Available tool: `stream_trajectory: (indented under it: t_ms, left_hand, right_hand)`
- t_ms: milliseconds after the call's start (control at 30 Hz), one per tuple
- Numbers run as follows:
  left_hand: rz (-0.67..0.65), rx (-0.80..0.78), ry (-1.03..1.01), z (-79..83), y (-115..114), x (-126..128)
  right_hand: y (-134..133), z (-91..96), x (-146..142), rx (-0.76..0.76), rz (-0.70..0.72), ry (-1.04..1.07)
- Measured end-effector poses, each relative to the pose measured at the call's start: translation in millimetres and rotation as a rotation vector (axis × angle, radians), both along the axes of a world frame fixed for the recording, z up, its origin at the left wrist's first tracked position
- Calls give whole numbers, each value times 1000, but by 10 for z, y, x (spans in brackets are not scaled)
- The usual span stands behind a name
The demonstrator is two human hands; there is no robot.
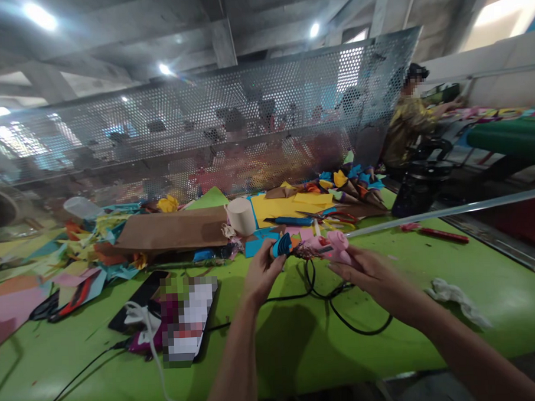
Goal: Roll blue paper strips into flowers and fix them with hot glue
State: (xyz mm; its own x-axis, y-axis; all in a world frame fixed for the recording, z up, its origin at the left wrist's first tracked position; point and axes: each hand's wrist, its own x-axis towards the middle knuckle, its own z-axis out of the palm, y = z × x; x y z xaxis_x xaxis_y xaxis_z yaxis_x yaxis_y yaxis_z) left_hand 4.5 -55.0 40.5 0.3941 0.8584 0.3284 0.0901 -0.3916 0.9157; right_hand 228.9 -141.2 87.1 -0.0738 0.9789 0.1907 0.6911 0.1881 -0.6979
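My left hand (265, 270) pinches a small rolled or folded piece of blue paper (282, 245) between thumb and fingers. My right hand (369, 272) is wrapped around a pink glue gun (334, 246), its nozzle directed left at the blue paper. Whether the tip touches the paper I cannot tell. A long translucent rod (428, 216) runs from behind the gun off to the right. Below the gun a black cord (313, 281) loops over the green tabletop (309, 346).
Coloured paper scraps (113, 231) pile up at left beside brown cardboard (180, 228). A tape roll (241, 216), scissors (334, 221) and paper cones (359, 184) lie behind my hands. Phones (193, 322) with cables lie front left. A person (408, 120) works beyond a black kettle-like vessel (420, 185).
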Motion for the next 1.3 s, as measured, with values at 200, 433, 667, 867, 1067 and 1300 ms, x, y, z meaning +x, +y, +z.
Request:
stream_trajectory:
  t_ms: [200,433,667,867,1067,1300]
  left_hand:
    - [-6,-2,6,-4,8,0]
    - [0,-19,11,-5,6,-2]
    - [24,-43,12,-14,19,6]
    - [38,-68,-33,-90,53,-6]
    - [25,-119,-75,-126,57,-35]
    - [-4,-146,-91,-41,10,-29]
  right_hand:
    - [-12,-16,8,30,-4,-5]
    - [-26,-18,14,-15,0,55]
    - [-37,-20,14,8,-37,82]
    - [-51,-69,122,-25,-91,124]
    - [31,-358,413,-185,-190,341]
    - [75,-641,747,-174,-335,-94]
